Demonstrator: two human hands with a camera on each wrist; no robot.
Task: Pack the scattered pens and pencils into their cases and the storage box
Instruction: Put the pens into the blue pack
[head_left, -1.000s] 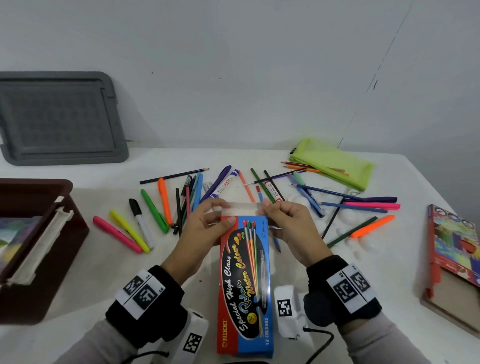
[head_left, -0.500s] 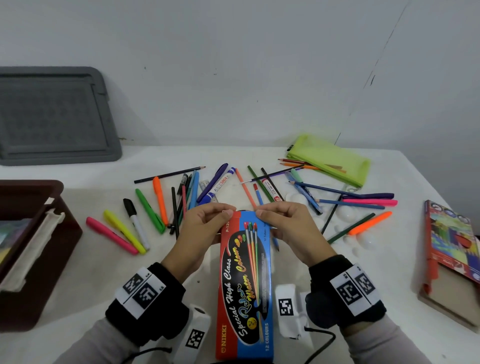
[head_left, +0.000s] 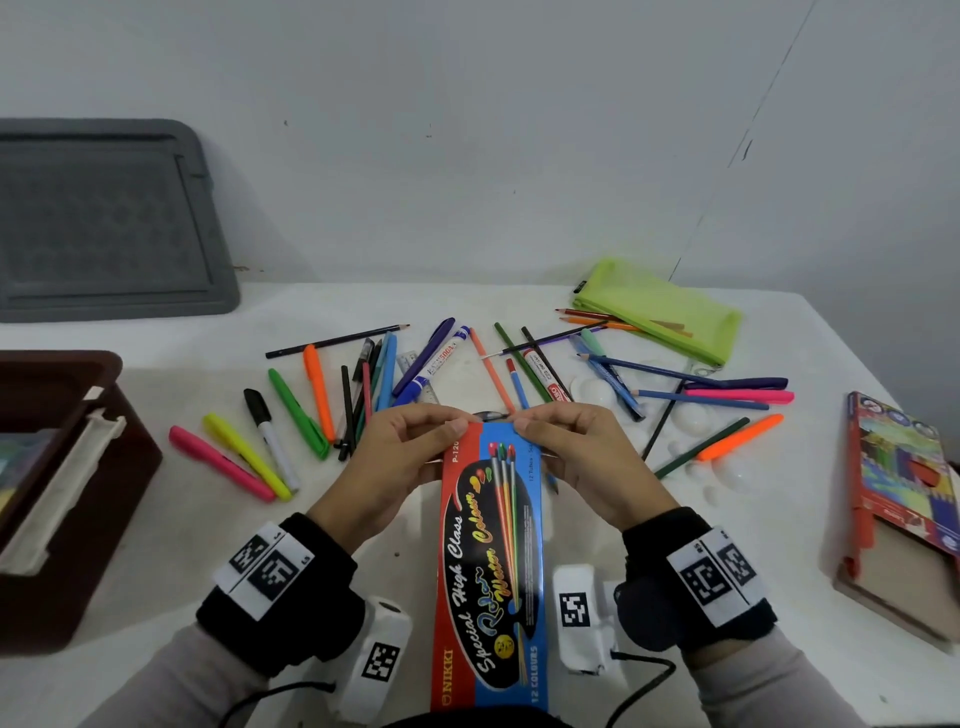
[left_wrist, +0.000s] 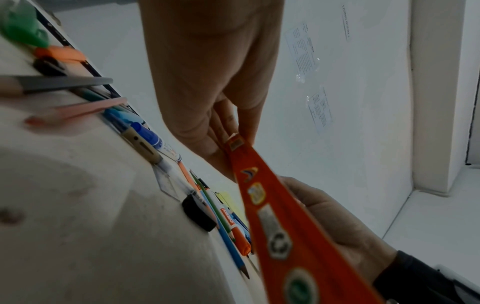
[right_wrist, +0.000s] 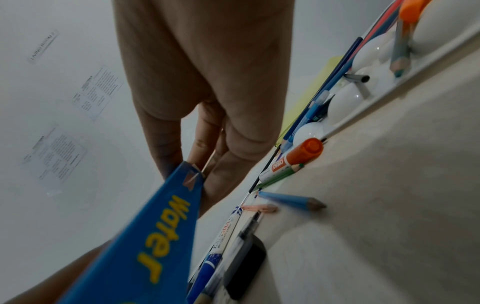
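A long red and blue water colour box (head_left: 491, 561) is held lengthwise above the white table (head_left: 171, 545). My left hand (head_left: 400, 447) pinches its far left corner, whose red side (left_wrist: 275, 207) fills the left wrist view. My right hand (head_left: 576, 447) pinches the far right corner, whose blue side (right_wrist: 161, 232) shows in the right wrist view. The end flap looks closed. Scattered pens and pencils (head_left: 374, 379) lie behind the box, more pencils (head_left: 717, 395) at the right. A green mesh pencil case (head_left: 660, 312) lies at the back right.
A brown storage box (head_left: 78, 519) with a pale pouch inside stands at the left edge. A grey lid (head_left: 104, 223) leans on the wall behind it. A coloured pencil carton (head_left: 904, 488) lies at the right edge. White palette wells (head_left: 691, 415) sit among the right pencils.
One second ago the box's white end flap stood open between my fingers. It has been folded in, and both hands now press the far corners.
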